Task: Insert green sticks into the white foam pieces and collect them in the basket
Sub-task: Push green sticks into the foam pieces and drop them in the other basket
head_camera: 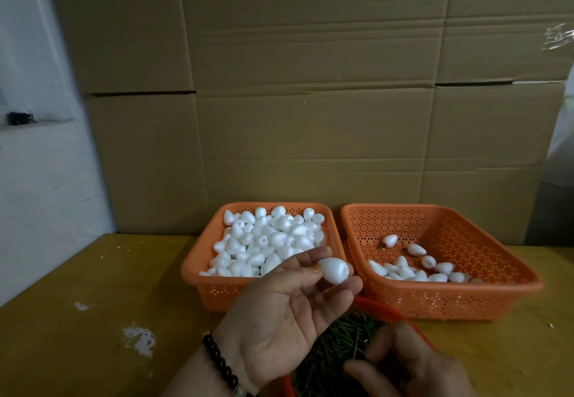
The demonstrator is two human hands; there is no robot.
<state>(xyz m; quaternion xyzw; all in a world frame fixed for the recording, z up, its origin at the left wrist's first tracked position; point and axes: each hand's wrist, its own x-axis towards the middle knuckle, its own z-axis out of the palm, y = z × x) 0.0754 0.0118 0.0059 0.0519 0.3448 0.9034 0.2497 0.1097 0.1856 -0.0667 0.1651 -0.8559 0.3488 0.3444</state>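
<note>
My left hand (289, 312) is raised palm-up and pinches one egg-shaped white foam piece (334, 270) between thumb and fingertips. Low at the front, my right hand (410, 362) rests with curled fingers over a pile of thin green sticks (329, 353) in a red bowl (377, 303); whether it grips a stick is hidden. The left orange basket (198, 260) is heaped with plain foam pieces. The right orange basket (466, 300) holds several foam pieces along its near side.
Both baskets stand side by side on a yellow wooden table (93, 319) against a wall of cardboard boxes (310, 101). White foam crumbs (139, 337) are smeared on the table at the left. A beaded bracelet (220, 362) is on the left wrist.
</note>
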